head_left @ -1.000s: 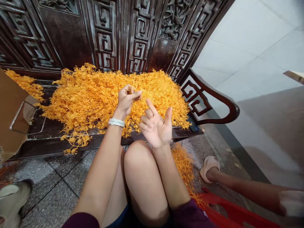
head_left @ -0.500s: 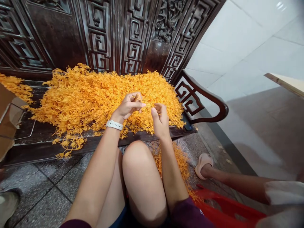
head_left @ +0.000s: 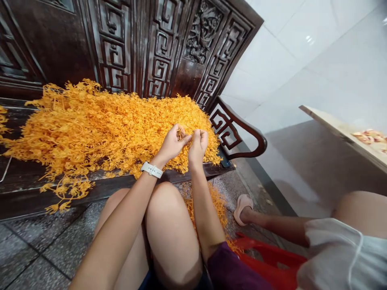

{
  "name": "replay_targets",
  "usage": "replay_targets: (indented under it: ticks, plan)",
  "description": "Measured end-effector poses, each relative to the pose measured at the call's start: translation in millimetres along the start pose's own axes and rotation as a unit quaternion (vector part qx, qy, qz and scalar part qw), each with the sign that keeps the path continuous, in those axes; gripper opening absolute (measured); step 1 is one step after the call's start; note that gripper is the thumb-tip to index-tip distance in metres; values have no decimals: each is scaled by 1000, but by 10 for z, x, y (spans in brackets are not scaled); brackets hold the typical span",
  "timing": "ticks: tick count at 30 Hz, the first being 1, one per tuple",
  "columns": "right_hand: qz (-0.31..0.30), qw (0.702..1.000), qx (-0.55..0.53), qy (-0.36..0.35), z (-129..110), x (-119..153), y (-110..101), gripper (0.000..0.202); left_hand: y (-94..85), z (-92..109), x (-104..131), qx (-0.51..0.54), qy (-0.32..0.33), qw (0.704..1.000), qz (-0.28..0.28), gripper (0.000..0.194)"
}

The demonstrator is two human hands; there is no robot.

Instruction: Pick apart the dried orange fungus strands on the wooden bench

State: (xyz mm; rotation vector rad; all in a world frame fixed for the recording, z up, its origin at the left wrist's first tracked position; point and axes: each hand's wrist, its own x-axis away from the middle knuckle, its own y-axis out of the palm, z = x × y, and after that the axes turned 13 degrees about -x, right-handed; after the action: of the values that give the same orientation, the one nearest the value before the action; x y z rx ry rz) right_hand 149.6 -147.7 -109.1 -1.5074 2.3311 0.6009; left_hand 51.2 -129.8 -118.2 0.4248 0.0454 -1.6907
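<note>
Bottom centre: bare knees (head_left: 173, 225) pulled up to the bench, likely to keep the pile in easy reach. Frame centre: left hand (head_left: 173, 144), white watch strap (head_left: 152, 170) at the wrist, thumb and fingers pinched round what looks like an orange sprig (head_left: 180, 133); fingertip grip probably because the stem is thin. Right hand (head_left: 198, 148) just beside it, thumb against curled fingers; can't tell if anything's in it. Hands face each other over the heap's front edge, presumably for fine two-handed work.

Lower centre-right: loose orange strands (head_left: 217, 201) on floor, red plastic stool (head_left: 272, 259), neighbour's pink clog (head_left: 242, 206).

Mid-left to centre: big heap of orange sprigs (head_left: 121, 127) spread along the dark wooden bench (head_left: 21, 201), seat serving as worktop; carved backrest (head_left: 187, 74) and curved armrest (head_left: 258, 141) seem to hem it in. Right edge: wooden board (head_left: 325, 123), contents unclear.
</note>
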Motion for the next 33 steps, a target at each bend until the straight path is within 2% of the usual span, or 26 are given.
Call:
replay_targets:
  ticks: [3, 6, 9, 12, 15, 19, 22, 24, 27, 29, 31, 33]
  plan:
    - [1, 999, 41, -12, -33, -50, 27, 39, -28, 50, -9, -7, 15, 1000, -12, 37]
    - [-6, 999, 45, -12, -52, -93, 58, 50, -48, 127, 7, 58, -23, 997, -43, 40]
    - [-19, 999, -6, 41, -46, -116, 93, 57, -32, 182, 34, 147, -79, 983, -72, 40]
    - [-24, 992, -36, 115, -32, -111, 128, 58, -17, 186, 48, 197, -118, 970, -77, 43]
    - [-19, 983, -55, 174, -44, -106, 154, 60, -15, 171, 56, 229, -139, 960, -82, 42]
    - [-14, 978, -84, 192, -124, -155, 148, 62, 13, 206, 84, 266, -161, 948, -66, 33]
    - [-24, 958, -140, 247, -207, -225, 105, 60, 34, 269, 96, 314, -171, 931, -73, 28]
    - [-56, 926, -209, 309, -249, -257, 56, 60, 9, 306, 82, 352, -179, 916, -74, 25]
    - [-126, 871, -313, 357, -294, -221, -43, 61, -118, 336, 22, 395, -175, 901, -29, 29]
    - [-179, 854, -343, 348, -340, -130, -130, 61, -246, 338, -32, 400, -169, 901, 16, 31]
    - [-249, 852, -333, 317, -428, -11, -237, 61, -376, 328, -81, 396, -163, 902, 60, 32]
    - [-360, 845, -289, 271, -557, 93, -354, 59, -481, 308, -122, 386, -156, 904, 102, 33]
